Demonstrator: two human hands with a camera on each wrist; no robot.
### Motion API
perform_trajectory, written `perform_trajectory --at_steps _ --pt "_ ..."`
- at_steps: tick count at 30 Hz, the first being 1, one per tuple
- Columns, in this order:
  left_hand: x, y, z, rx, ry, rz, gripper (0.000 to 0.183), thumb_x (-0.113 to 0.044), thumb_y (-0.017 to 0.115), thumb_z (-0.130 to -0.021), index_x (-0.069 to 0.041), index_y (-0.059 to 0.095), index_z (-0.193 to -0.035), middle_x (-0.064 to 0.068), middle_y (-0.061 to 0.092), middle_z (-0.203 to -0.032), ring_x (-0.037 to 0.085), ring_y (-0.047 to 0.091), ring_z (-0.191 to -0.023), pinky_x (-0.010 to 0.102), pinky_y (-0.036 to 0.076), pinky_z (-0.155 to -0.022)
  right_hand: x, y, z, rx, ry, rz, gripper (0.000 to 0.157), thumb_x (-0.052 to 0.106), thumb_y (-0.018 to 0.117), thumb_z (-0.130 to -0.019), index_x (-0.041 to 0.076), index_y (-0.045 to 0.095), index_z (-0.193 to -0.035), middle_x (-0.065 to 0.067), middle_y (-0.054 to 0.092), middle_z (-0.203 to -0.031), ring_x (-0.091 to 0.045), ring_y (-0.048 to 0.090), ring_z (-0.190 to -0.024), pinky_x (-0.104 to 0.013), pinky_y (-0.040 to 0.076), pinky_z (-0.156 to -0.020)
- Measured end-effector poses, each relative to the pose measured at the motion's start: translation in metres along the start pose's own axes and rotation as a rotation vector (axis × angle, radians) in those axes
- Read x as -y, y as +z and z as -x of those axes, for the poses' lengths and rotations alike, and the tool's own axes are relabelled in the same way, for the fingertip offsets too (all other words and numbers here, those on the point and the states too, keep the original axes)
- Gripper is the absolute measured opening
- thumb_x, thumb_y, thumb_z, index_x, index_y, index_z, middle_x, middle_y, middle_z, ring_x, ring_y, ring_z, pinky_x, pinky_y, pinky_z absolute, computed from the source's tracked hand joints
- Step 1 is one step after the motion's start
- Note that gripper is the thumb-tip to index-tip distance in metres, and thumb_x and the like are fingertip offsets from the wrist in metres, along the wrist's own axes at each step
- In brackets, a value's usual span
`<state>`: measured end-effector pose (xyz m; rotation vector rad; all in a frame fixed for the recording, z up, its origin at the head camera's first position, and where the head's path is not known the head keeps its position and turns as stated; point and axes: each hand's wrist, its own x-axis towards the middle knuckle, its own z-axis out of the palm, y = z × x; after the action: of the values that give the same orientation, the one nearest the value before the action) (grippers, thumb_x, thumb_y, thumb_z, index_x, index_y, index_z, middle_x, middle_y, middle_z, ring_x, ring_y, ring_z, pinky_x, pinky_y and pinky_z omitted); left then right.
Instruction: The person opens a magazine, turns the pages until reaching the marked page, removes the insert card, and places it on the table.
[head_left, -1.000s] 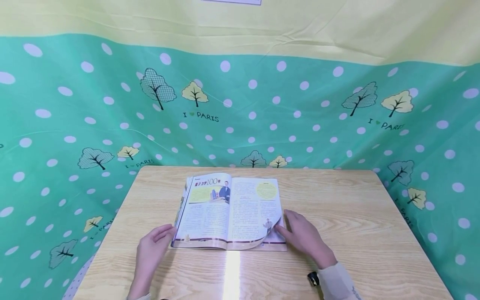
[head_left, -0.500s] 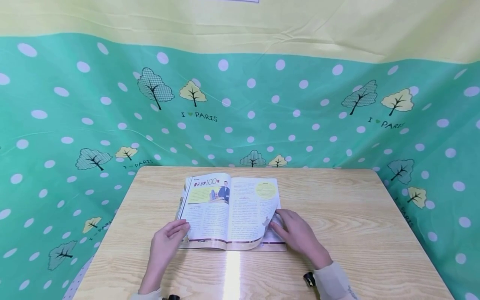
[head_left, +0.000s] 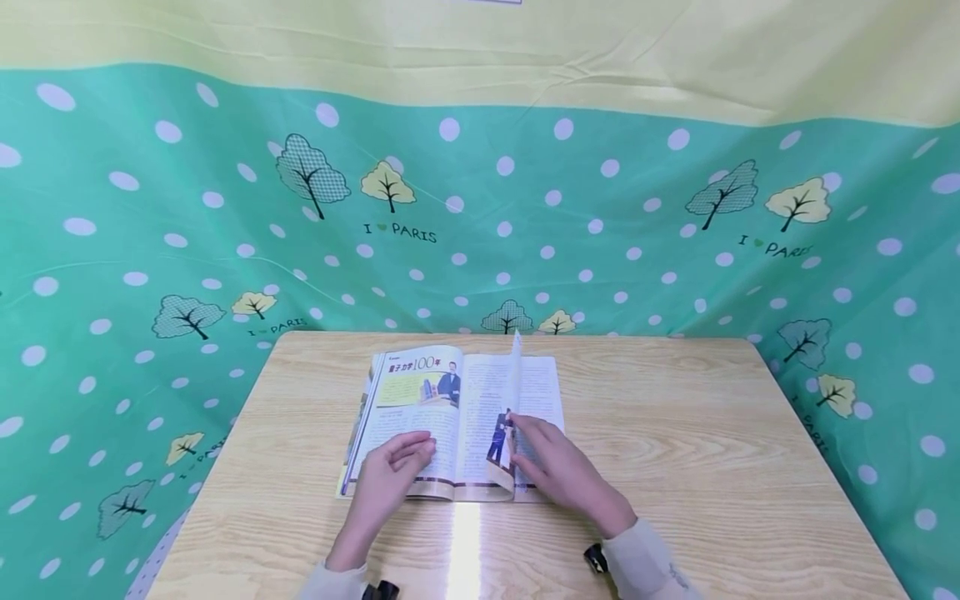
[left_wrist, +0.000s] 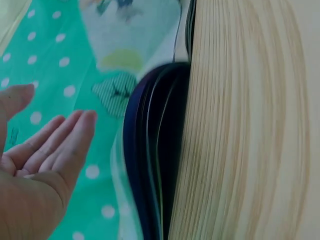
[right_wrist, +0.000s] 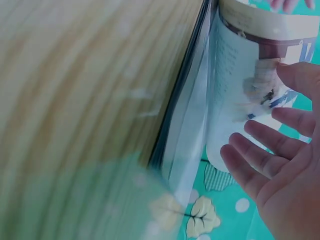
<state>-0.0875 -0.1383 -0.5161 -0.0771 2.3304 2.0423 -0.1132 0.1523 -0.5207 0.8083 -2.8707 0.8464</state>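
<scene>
One open magazine [head_left: 450, 421], one wooden table [head_left: 675, 467], one patterned cloth backdrop [head_left: 600, 208], two hands.

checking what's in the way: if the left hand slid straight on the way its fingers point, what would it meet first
Likely the lifted page the right hand holds; the left hand points across the magazine toward it, though depth is unclear.
</scene>
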Motion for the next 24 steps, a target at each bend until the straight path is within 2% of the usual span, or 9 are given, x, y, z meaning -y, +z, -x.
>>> perform_trajectory --at_steps 5,9,12,15,19,24 --pt "-0.001 0.018 0.001 0.085 0.027 0.009 0.046 -0.028 0.077 -0.090 0.003 0.066 -0.123 0.012 0.073 -0.111 0.023 0.071 -0.100 0.026 0.059 -0.086 0.008 0.007 -0.006 0.004 -0.073 -0.017 0.058 0.022 0.061 -0.102 0.008 0.038 -0.154 -0.015 0.047 -0.147 -0.028 0.047 -0.134 -0.042 0.041 -0.112" --pt "0.001 0.026 0.002 0.115 0.050 -0.009 0.046 -0.028 0.077 -0.090 0.003 0.066 -0.124 0.012 0.073 -0.110 0.020 0.071 -0.098 0.025 0.058 -0.086 0.013 0.009 -0.009 -0.004 -0.111 -0.018 0.055 0.015 0.060 -0.101 0.002 0.041 -0.151 -0.018 0.045 -0.148 -0.031 0.045 -0.135 -0.044 0.040 -0.113" --pt "0.002 0.029 0.003 0.117 0.067 -0.021 0.043 -0.027 0.076 -0.091 0.001 0.067 -0.122 0.012 0.073 -0.106 0.019 0.072 -0.096 0.025 0.059 -0.085 0.015 0.008 -0.010 0.004 -0.116 -0.013 0.054 0.014 0.059 -0.102 0.002 0.041 -0.151 -0.019 0.044 -0.149 -0.031 0.044 -0.136 -0.045 0.039 -0.114" --pt "0.003 0.030 0.004 0.109 0.061 -0.011 0.036 -0.021 0.076 -0.091 0.001 0.068 -0.119 0.011 0.074 -0.101 0.019 0.073 -0.091 0.025 0.059 -0.083 0.017 0.008 -0.009 0.007 -0.118 -0.010 0.054 0.014 0.059 -0.102 0.001 0.040 -0.151 -0.019 0.043 -0.151 -0.031 0.043 -0.137 -0.045 0.038 -0.114" --pt "0.002 0.031 0.005 0.101 0.038 0.022 0.032 -0.007 0.074 -0.090 0.008 0.066 -0.118 0.015 0.074 -0.098 0.023 0.074 -0.087 0.027 0.062 -0.077 0.017 0.008 -0.008 0.013 -0.119 -0.007 0.055 0.016 0.058 -0.102 0.003 0.039 -0.152 -0.017 0.041 -0.153 -0.030 0.041 -0.139 -0.045 0.037 -0.115" --pt "0.004 0.028 0.005 0.077 -0.007 0.036 0.031 -0.002 0.072 -0.090 0.009 0.066 -0.118 0.018 0.074 -0.099 0.027 0.074 -0.086 0.032 0.063 -0.074 0.015 0.007 -0.006 0.023 -0.118 0.022 0.058 0.022 0.060 -0.102 0.002 0.039 -0.152 -0.018 0.041 -0.153 -0.030 0.041 -0.139 -0.043 0.037 -0.115"
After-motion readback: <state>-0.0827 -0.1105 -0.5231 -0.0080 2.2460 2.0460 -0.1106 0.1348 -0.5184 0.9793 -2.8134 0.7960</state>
